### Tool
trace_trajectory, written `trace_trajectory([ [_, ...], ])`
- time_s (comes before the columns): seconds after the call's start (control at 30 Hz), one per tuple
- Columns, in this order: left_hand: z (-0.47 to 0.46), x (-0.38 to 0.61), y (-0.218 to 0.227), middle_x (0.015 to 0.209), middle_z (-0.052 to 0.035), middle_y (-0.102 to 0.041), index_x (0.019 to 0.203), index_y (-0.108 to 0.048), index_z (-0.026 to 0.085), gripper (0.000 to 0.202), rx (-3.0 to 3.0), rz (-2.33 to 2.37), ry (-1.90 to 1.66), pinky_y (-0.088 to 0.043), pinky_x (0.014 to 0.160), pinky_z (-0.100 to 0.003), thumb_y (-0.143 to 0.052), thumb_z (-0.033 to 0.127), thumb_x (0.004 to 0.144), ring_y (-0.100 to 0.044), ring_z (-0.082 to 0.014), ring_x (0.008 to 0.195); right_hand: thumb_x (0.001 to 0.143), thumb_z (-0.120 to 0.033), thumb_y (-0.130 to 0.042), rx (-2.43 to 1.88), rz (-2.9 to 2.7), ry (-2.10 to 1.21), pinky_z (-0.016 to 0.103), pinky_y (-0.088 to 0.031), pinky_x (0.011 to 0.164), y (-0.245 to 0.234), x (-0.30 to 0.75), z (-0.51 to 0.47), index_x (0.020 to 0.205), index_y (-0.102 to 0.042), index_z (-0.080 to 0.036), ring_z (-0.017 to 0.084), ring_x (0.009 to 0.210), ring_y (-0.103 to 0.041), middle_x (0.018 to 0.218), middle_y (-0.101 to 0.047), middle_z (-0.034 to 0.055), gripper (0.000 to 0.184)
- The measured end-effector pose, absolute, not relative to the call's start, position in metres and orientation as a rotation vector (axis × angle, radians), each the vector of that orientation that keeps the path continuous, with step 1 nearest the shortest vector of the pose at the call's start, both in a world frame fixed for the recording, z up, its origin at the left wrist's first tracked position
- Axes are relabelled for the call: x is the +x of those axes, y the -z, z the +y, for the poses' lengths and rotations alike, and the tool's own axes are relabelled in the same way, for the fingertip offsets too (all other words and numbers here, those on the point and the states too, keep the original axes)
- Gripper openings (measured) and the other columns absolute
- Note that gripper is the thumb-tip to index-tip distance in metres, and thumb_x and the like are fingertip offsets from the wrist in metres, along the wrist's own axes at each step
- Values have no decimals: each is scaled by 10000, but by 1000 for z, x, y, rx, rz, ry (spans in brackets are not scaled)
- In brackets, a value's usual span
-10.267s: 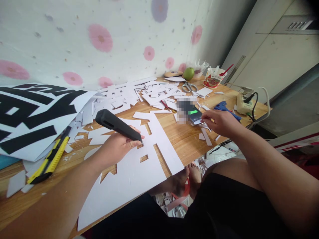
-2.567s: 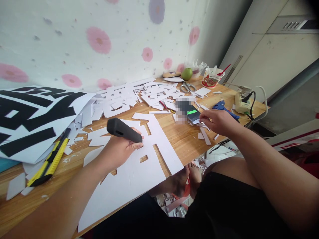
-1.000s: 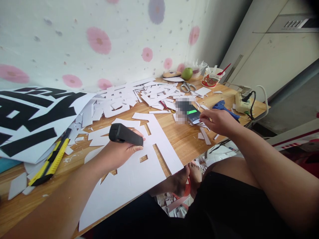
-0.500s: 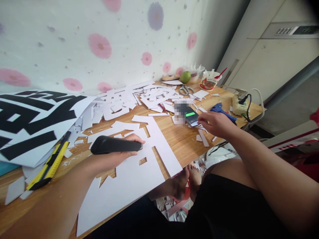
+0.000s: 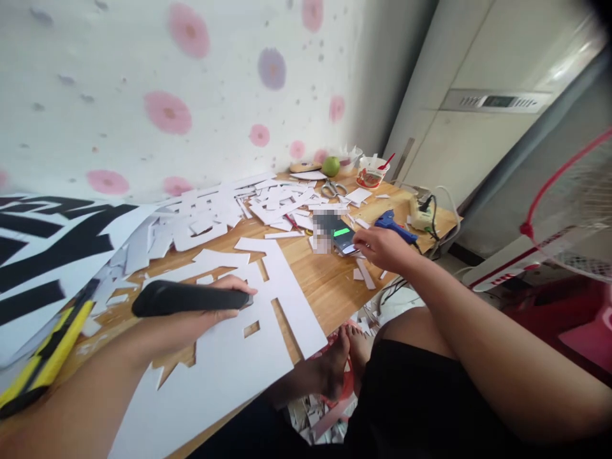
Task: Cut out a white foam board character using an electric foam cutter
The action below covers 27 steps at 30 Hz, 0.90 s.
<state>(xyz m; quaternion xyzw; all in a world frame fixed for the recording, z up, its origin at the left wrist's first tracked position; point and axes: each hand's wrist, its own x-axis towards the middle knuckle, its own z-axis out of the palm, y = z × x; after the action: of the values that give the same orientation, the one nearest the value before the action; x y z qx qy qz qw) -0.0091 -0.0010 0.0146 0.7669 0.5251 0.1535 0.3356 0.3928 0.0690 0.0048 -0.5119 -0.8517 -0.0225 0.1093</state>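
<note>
Two hands are busy on a wooden table (image 5: pixel 329 287). The left hand (image 5: pixel 217 307) is wrapped tight round a black cutter (image 5: pixel 182 298), with the thumb on top. The cutter lies almost flat, and its tip points at the middle of a white board (image 5: pixel 229 376). The hand rests on the board, which likely keeps it from sliding. The board has holes cut in it. It sticks out a little over the near edge of the table, close to the person's lap, maybe so it is easy to reach.

The right hand (image 5: pixel 382 247) is stretched out to a phone (image 5: pixel 345 237). The phone lies flat with its screen up and a green patch lit. The fingertips are at its near end, but I cannot tell if they pinch it or only touch it.

Just behind that hand lies a blue glue gun (image 5: pixel 392 224), with a power strip (image 5: pixel 419 220) past it. Lots of white scraps (image 5: pixel 268 205) lie in a heap by the wall, which leaves room up front. Scissors (image 5: pixel 333 189), an apple (image 5: pixel 330 166) and a cup (image 5: pixel 371 173) sit at the far end. A yellow knife (image 5: pixel 52 347) lies at the far left, beside a sheet (image 5: pixel 43 255) with big black shapes. A red fan (image 5: pixel 578 217) stands off to the right.
</note>
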Motion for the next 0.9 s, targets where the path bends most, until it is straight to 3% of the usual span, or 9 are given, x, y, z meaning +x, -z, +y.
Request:
trace_trajectory([
  [0.1,-1,-7,-22,1272,31,-682,1148,-681,372,279,1939,1265,-345,-378,1120,-462,-586,337,888,-548,-291,1261,900,-188,-470,-1452,-2494,101,296,-445,720,2,397,72,881,-674,-184,217,787,-648,847,-727,86,205],
  [0.33,2,-11,-23,1251,-15,-678,1143,-651,276,256,1899,1184,-440,-435,1080,-390,-593,335,901,-576,-241,1238,892,-213,-476,-1419,-2473,110,314,-454,711,5,400,74,880,-671,-193,231,761,-653,810,-717,83,196],
  [0.53,4,-13,-18,1274,-19,-672,1171,-627,302,271,1917,1181,-481,-407,1111,-441,-594,355,907,-554,-260,1270,907,-215,-478,-1419,-2495,62,329,-469,709,3,401,74,892,-680,-204,243,769,-665,836,-724,95,203],
  [0.9,1,-2,-16,1215,-45,-672,1135,-647,264,277,1917,1272,-479,-407,1077,-419,-611,378,886,-576,-251,1208,886,-219,-482,-1425,-2473,73,313,-460,695,4,401,74,875,-682,-194,230,737,-659,820,-722,92,202],
])
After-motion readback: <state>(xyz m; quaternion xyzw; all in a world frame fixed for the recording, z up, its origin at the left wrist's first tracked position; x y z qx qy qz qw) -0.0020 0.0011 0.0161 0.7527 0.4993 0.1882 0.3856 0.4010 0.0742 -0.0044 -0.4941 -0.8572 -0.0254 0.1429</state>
